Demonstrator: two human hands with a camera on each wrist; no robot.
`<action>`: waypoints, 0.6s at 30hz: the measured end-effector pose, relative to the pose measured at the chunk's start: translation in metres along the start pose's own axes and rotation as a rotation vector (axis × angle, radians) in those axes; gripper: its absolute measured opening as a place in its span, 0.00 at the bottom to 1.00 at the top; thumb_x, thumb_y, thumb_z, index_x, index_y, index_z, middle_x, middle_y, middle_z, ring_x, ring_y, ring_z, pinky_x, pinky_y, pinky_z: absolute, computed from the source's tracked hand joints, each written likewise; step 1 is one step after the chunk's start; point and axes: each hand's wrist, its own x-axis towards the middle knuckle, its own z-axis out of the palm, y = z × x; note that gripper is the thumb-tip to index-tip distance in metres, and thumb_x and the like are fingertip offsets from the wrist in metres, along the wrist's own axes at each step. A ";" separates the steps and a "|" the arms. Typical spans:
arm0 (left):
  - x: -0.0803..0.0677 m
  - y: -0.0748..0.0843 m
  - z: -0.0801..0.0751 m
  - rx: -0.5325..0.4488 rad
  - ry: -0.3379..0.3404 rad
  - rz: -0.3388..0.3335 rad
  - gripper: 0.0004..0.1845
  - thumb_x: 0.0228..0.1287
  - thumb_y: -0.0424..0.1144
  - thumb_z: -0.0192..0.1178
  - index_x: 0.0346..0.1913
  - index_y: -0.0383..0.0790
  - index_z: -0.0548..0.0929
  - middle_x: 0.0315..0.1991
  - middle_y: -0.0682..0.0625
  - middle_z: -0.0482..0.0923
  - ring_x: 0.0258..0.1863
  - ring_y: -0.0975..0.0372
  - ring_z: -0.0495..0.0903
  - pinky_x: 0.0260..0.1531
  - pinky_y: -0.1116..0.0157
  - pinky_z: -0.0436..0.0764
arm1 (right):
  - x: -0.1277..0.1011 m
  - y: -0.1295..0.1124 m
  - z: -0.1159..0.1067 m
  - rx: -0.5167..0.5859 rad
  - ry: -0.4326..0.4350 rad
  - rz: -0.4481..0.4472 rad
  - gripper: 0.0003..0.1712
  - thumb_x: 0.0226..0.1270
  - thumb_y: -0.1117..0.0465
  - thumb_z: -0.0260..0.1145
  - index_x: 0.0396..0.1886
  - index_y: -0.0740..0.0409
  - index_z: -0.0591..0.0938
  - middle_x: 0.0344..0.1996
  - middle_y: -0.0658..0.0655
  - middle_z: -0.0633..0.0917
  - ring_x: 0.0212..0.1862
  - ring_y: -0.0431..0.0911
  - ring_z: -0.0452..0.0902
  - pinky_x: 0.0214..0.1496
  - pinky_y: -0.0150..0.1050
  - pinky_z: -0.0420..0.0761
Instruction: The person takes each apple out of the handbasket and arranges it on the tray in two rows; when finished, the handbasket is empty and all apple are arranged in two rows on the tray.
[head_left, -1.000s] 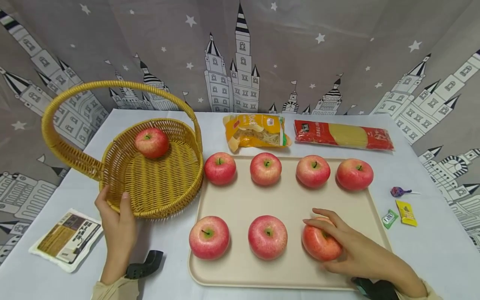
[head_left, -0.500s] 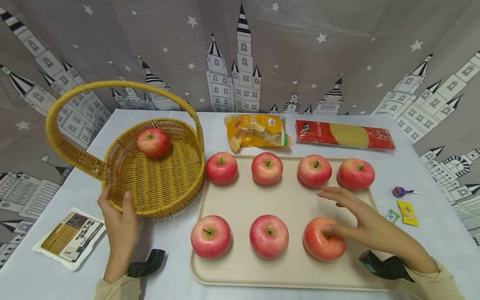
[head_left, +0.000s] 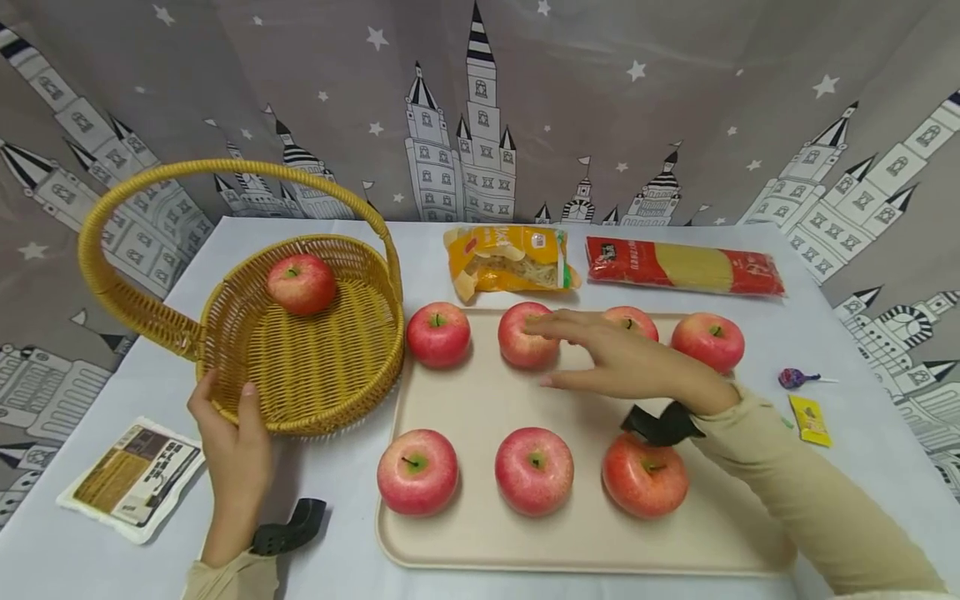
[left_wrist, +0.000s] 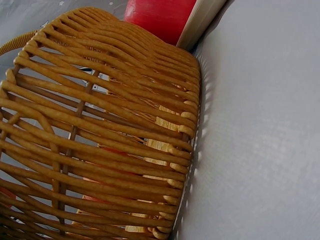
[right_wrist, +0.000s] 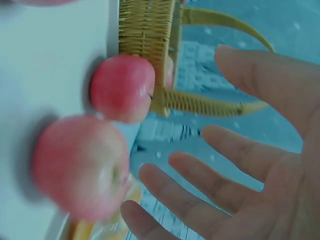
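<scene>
My left hand point(head_left: 228, 425) grips the near rim of a woven yellow basket point(head_left: 315, 375), thumb inside the rim. One red apple point(head_left: 302, 283) lies in it at the back. A beige tray point(head_left: 480, 400) holds several red apples in two rows. My right hand point(head_left: 558, 354) hovers open over the back row, fingers spread, its fingertips at the second apple from the left point(head_left: 521, 337). It partly hides the third apple point(head_left: 636, 318). In the right wrist view the spread fingers point(right_wrist: 240, 165) hold nothing beside two apples point(right_wrist: 80, 165). The left wrist view shows only the basket wall point(left_wrist: 100, 125).
A yellow noodle packet point(head_left: 510, 260) and a red spaghetti pack point(head_left: 686, 267) lie behind the tray. A lollipop point(head_left: 795, 380) and a yellow sweet point(head_left: 810, 419) lie to its right. A flat printed packet point(head_left: 131, 479) sits front left. A patterned curtain closes the back.
My right hand let go of the front-right apple, which stays on the tray, and moved away over the back row. My left hand kept its hold on the basket rim.
</scene>
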 end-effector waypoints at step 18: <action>0.001 -0.001 0.000 -0.011 -0.016 0.029 0.28 0.68 0.42 0.42 0.66 0.36 0.50 0.69 0.38 0.47 0.71 0.53 0.44 0.69 0.57 0.43 | 0.192 -0.104 0.033 -0.036 -0.369 -0.151 0.40 0.61 0.43 0.57 0.69 0.51 0.56 0.65 0.52 0.65 0.63 0.43 0.65 0.63 0.29 0.62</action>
